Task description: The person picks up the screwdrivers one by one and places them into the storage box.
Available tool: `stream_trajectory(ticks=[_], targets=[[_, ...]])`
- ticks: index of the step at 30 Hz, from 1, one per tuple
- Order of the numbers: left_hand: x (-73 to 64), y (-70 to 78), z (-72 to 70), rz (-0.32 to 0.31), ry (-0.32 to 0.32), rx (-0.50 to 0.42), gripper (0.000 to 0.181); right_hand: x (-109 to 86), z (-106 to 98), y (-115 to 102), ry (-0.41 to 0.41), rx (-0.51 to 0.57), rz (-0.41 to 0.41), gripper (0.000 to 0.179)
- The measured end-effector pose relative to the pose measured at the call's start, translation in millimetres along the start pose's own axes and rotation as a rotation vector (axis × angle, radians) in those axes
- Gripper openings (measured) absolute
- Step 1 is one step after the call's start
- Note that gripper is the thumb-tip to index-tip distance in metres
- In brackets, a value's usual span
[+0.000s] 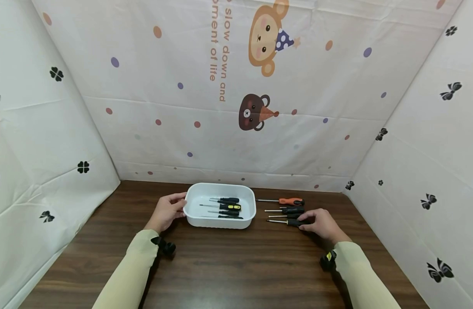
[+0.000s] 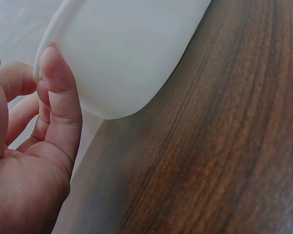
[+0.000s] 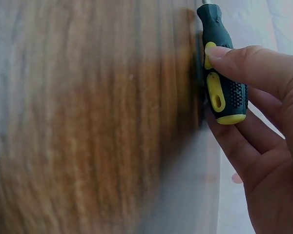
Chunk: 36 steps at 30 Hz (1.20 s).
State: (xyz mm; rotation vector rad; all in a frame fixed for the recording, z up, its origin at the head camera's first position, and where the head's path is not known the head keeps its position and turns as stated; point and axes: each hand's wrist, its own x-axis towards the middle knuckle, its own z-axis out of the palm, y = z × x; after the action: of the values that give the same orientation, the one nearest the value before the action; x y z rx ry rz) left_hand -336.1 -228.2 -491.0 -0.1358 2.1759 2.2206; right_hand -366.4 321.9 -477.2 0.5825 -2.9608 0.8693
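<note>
My left hand point(image 1: 167, 211) pinches the rim of a white plastic tub point(image 1: 220, 223) at its left end. In the left wrist view, the thumb point(image 2: 58, 73) lies against the tub's wall with the fingers on the other side of the rim. Several screwdrivers lie in the tub, among them one with a black and yellow handle point(image 1: 230, 207). Right of the tub, my right hand point(image 1: 321, 223) pinches a screwdriver point(image 3: 228, 87) by its black and yellow handle between thumb and fingers. Its shaft point(image 1: 276, 221) points left, toward the tub.
Just behind the right hand lie black-handled screwdrivers point(image 1: 293, 210), and farther back an orange-handled screwdriver point(image 1: 292, 201). All this stands on a dark wooden table point(image 1: 236, 266). White printed cloth point(image 1: 205, 137) hangs behind the table and along both sides.
</note>
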Motion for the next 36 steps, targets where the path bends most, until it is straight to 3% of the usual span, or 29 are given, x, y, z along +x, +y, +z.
stream_trajectory(ticks=[12, 22, 28, 36], targets=[[1.0, 0.8, 1.2, 0.005, 0.017, 0.01, 0.045, -7.2, -6, -14, 0.082, 0.046, -0.019, 0.02], [1.7, -0.9, 1.3, 0.007, 0.01, 0.006, 0.045, -7.0, -11, -40, 0.141, 0.133, -0.045, 0.026], [1.4, -0.4, 0.9, 0.005, 0.006, -0.005, 0.046, -0.5, -13, -54, 0.13, 0.234, -0.064, 0.027], [1.1, -0.3, -1.0, -0.007, 0.0, -0.012, 0.048, 9.8, -7, -72, 0.125, 0.29, -0.096, 0.029]])
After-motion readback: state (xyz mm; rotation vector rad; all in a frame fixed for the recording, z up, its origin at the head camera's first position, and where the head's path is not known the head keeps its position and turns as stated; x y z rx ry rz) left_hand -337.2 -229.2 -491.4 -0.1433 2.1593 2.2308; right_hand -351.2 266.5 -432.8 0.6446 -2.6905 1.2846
